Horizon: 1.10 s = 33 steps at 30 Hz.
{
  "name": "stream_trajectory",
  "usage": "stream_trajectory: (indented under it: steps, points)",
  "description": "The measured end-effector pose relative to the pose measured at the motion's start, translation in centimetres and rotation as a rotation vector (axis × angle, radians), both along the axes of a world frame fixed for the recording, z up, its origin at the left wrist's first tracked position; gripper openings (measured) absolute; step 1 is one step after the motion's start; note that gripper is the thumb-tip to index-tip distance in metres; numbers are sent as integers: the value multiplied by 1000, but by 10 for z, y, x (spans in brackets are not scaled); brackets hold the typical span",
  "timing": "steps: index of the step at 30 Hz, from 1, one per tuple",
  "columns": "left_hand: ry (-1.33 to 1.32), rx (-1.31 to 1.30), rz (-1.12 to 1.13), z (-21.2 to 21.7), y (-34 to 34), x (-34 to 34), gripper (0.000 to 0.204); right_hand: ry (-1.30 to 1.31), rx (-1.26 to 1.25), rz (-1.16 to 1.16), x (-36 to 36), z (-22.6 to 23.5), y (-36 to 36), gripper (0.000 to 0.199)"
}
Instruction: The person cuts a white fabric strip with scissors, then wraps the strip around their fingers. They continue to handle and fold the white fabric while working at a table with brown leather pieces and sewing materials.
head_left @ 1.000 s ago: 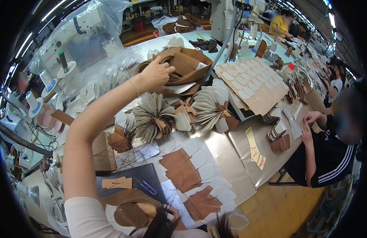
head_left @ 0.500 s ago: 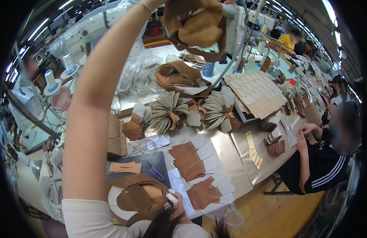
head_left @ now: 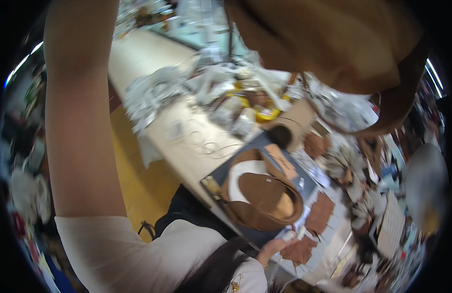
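Observation:
My left arm (head_left: 82, 122) is raised along the left side and leaves through the top edge, so my left hand is hidden. A large, hollow brown stitched piece (head_left: 333, 44), blurred by motion, hangs at the upper right; what holds it is out of view. A similar brown stitched piece (head_left: 265, 195) with a white lining lies on a dark board (head_left: 214, 172). Beside its lower right edge is my right hand (head_left: 272, 248), fingers stretched out with white caps on the tips, close to the fanned brown leather parts (head_left: 320, 212). I see nothing held in it.
Flat tan pieces (head_left: 280, 160) lie on the board's far side. Behind stand a brown cardboard container (head_left: 297, 119) and a yellow tray (head_left: 268, 116) with scraps. Grey-white pieces (head_left: 157, 93) pile near the table's left edge. Bundles of fanned pieces (head_left: 344, 161) lie to the right.
The view has swung left, bringing the yellow tray and the table's left end into sight. The raised brown piece now looks larger and farther right. My left wrist has left the picture.

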<state>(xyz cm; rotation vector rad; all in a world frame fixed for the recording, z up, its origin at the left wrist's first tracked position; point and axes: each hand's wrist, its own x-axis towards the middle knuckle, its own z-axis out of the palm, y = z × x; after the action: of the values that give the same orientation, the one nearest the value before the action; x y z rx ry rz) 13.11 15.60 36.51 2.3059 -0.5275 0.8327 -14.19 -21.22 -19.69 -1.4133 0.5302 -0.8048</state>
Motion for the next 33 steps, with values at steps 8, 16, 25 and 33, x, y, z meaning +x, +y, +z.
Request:
stream_trajectory:
  steps: [8,16,25,33]
  points:
    - [154,296,720,-39,284,-81,43,40,-262,-162,8,-13,-27,48]
    - [163,610,993,-194,452,33,43,113,-17,-285,5,-13,-36,53]
    - [375,628,1075,-457,442,98,25,374,-280,-472,24,-26,-32,52]
    - [-8,105,877,-463,523,119,16,511,-421,-545,36,-31,-37,51]
